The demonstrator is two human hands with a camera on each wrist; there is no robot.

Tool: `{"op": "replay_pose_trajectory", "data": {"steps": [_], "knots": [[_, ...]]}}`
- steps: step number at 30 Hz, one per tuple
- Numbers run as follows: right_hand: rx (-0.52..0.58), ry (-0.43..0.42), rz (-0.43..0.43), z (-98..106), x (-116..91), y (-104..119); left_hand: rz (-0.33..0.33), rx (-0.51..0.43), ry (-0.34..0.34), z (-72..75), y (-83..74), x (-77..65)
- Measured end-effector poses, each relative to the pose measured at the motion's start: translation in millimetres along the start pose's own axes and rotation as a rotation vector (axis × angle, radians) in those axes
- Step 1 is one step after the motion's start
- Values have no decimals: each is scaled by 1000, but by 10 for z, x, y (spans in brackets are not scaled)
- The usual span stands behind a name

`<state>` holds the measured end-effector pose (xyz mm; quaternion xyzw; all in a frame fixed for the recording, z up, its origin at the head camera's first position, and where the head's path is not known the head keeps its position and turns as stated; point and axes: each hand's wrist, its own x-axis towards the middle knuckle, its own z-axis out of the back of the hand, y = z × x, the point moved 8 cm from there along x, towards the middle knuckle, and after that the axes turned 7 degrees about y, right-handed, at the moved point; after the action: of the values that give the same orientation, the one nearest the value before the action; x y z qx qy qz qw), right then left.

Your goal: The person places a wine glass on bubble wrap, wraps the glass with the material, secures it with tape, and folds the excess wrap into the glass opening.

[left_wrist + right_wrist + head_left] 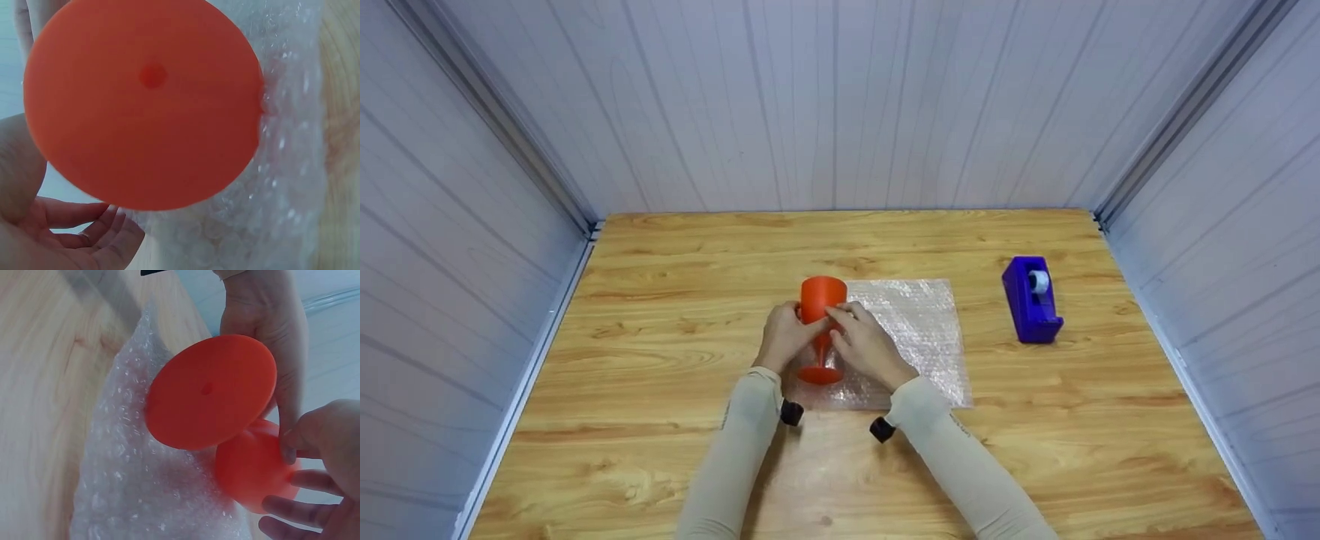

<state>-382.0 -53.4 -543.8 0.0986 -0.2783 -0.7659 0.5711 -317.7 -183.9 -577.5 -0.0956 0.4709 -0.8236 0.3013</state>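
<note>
An orange-red plastic goblet lies on the left part of a sheet of clear bubble wrap, its round foot toward me. My left hand grips the bowl from the left, thumb across its top. From the right, my right hand reaches over the bowl, and its fairly straight fingers touch it. The flat foot covers much of the left wrist view and hides part of the left hand's hold. In the right wrist view the bowl shows between both hands.
A blue tape dispenser with a roll of clear tape stands on the wooden table, right of the bubble wrap. Pale panel walls enclose the table at the back and both sides.
</note>
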Motion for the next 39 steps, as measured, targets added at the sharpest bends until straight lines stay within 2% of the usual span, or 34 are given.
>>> {"op": "replay_pose_trajectory", "data": {"steps": [8,16,20,27,31,37,39], "knots": [[-26,-4,8,31,-8,-30,29,44,-25,-17,-13,-14],[-38,-7,20,56,-22,-8,-26,100,-42,-21,-62,-26],[-50,-1,13,61,-32,-20,-25,70,-16,-44,-65,-40],[-33,9,-16,68,-45,-84,-85,5,-1,-25,-110,-51],[-14,14,-20,66,-55,-114,-88,-29,11,-27,-97,-53],[-8,5,-15,87,-58,-141,-117,-77,7,-20,-105,-41],[-8,-6,-4,99,-62,-144,-108,-97,4,-14,-102,-40]]}}
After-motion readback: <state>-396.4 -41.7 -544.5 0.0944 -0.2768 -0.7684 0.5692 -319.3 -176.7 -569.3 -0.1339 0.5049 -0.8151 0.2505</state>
